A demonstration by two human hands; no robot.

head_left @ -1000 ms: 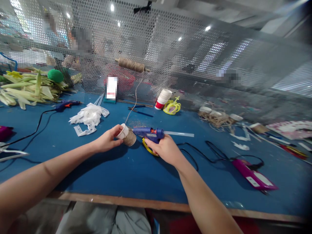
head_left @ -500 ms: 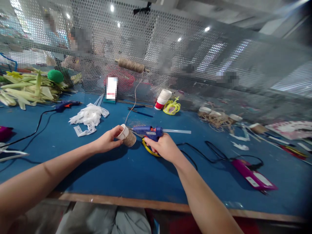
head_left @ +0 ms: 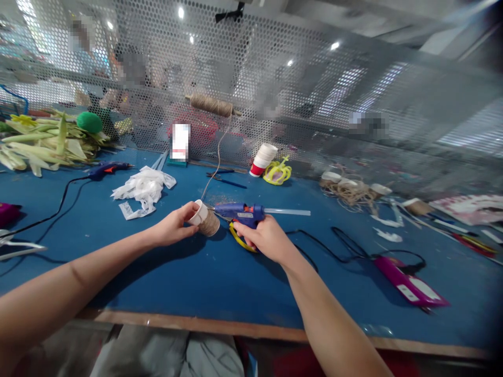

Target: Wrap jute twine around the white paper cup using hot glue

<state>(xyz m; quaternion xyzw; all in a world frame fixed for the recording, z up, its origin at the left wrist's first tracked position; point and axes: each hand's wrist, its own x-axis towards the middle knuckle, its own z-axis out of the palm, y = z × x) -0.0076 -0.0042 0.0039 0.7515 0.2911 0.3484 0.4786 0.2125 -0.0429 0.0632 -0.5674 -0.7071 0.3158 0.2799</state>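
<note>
My left hand (head_left: 178,225) grips a small white paper cup (head_left: 198,213) by its rim. Brown twine (head_left: 209,224) is wound round the cup's lower part, and the cup lies tilted with its mouth toward my hand. From it a strand of twine (head_left: 219,152) runs up to a spool (head_left: 211,104) on the mesh panel. In my right hand (head_left: 265,235) is a blue glue gun (head_left: 240,211), its nozzle at the twine-wrapped side of the cup; whether it touches I cannot tell. A clear glue stick (head_left: 288,211) sticks out behind. Something with yellow handles (head_left: 240,239) lies beneath the gun.
A crumpled white plastic bag (head_left: 143,186) and a second glue gun (head_left: 108,169) lie to the left. Stacked cups (head_left: 262,160) and a yellow crown-like piece (head_left: 277,172) stand behind. At right are a purple device (head_left: 411,281), a black cord (head_left: 346,254) and a twine heap (head_left: 348,192).
Very little differs. Both hands, the cup and the glue gun keep practically the same places; the view has shifted only slightly.
</note>
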